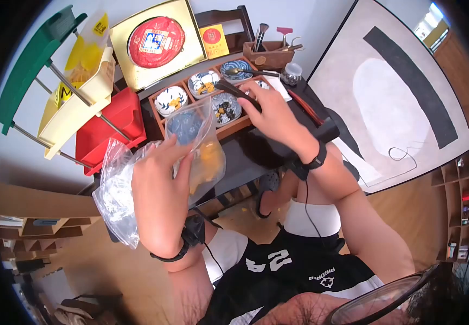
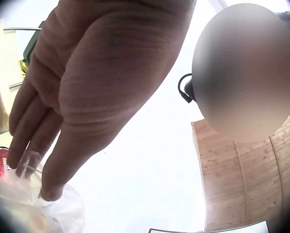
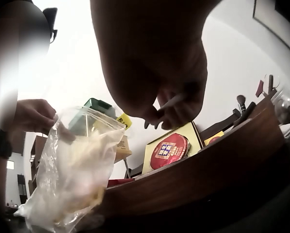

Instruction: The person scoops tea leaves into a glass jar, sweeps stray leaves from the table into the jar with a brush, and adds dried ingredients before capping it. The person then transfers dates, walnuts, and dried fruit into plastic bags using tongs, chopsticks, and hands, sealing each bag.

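My left hand (image 1: 161, 200) (image 2: 91, 82) pinches the upper edge of a clear zip bag (image 1: 210, 160) (image 3: 77, 170) with yellow-orange pieces in it. Crumpled clear plastic (image 1: 118, 189) lies beside that hand. Above a wooden compartment tray (image 1: 158, 120), my right hand (image 1: 275, 116) (image 3: 154, 73) grips dark tongs (image 1: 234, 91), their far end over a patterned bowl (image 1: 195, 81) with yellow pieces. Another white bowl (image 1: 164, 97) also has yellow pieces; dark and yellow bits fill a grey-blue bowl (image 1: 234, 99). A blue bowl (image 1: 183, 125) shows through the bag.
A spoon (image 1: 234, 71) rests across a blue bowl at the back. Behind the tray stand a gold box with a red disc (image 1: 156, 42) and a brown holder (image 1: 270, 58) with tools. A glass jar (image 1: 292, 73) is right, a tiered rack (image 1: 112, 122) left, a framed picture (image 1: 389, 103) far right.
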`<state>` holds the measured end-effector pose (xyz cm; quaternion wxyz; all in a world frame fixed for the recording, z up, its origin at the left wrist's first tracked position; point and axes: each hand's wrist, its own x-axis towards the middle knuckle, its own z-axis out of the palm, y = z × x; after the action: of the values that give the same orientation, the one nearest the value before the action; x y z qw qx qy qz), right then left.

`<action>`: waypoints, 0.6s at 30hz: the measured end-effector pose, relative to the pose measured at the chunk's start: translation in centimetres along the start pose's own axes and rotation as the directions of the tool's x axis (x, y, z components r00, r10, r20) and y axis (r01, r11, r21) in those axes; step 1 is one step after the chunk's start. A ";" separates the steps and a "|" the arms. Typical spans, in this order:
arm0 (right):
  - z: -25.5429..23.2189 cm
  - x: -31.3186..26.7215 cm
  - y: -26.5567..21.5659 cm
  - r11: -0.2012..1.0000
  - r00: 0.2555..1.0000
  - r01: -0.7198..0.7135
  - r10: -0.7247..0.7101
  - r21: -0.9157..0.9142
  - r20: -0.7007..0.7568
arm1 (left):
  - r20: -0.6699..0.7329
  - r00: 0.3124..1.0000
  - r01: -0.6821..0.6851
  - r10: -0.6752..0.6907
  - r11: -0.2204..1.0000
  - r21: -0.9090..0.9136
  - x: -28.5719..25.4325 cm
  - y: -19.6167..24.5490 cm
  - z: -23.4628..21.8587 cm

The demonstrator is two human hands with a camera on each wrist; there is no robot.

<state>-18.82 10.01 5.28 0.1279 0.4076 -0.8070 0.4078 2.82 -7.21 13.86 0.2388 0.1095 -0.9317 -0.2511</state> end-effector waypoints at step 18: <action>0.9 -0.1 2.6 0.999 0.988 0.014 -0.007 -0.045 0.155 | -0.035 0.999 0.035 -0.032 0.997 0.073 0.4 1.1 1.9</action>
<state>-20.65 10.25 3.23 0.0765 0.4392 -0.8214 0.3557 1.43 -5.66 13.15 0.2461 0.1380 -0.9341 -0.2187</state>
